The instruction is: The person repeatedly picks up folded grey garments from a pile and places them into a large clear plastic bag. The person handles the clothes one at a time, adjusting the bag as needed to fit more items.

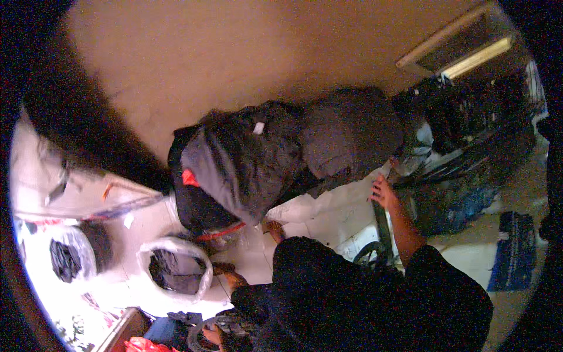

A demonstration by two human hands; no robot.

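Dark garment pile [352, 135] is heaped far side, probably so it's within easy reach of the right hand [381, 192], fingers loosely spread; can't tell what the near-left left hand [212, 335] is doing.

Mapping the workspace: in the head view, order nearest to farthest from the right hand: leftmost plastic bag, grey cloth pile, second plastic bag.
1. Grey cloth pile: up-left of the right hand.
2. Second plastic bag: lower left.
3. Leftmost plastic bag: toward the left edge.
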